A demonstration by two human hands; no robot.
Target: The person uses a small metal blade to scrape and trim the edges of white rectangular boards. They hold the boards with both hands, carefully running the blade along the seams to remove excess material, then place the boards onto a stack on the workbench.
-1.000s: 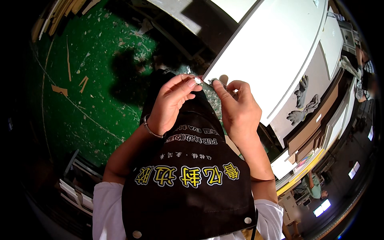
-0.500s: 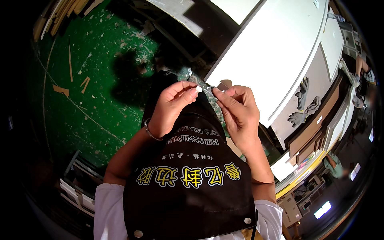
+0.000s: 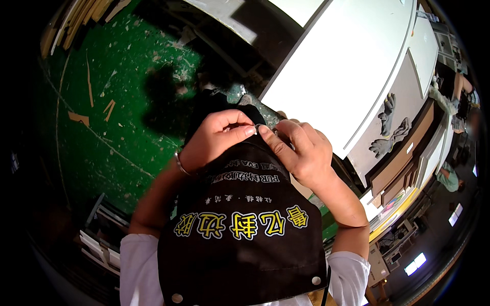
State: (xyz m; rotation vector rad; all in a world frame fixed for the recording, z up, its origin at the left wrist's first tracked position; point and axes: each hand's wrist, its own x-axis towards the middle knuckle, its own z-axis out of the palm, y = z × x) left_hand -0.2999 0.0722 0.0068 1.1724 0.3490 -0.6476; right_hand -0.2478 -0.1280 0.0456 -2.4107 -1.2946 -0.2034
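In front of my dark printed apron (image 3: 240,275), both hands meet at the fingertips. My left hand (image 3: 217,136) is closed in a pinch on a small white piece (image 3: 256,129), mostly covered by the thumb and finger. From the other side, my right hand (image 3: 306,155) is also closed, thumb against fingers, its tips touching or very near that piece. What the right fingers grip is too small to make out. A bracelet (image 3: 179,162) circles my left wrist.
A large white panel (image 3: 347,71) lies to the right, with grey work gloves (image 3: 388,140) on a lower board beyond it. Cardboard scraps (image 3: 79,119) litter the green floor (image 3: 132,92) at left. Wooden strips (image 3: 79,23) stand far left. Other people (image 3: 449,178) are at the far right.
My hands have come together; they were slightly apart, with the white piece in the left fingertips. Both have lowered a little, and my right elbow has moved outward.
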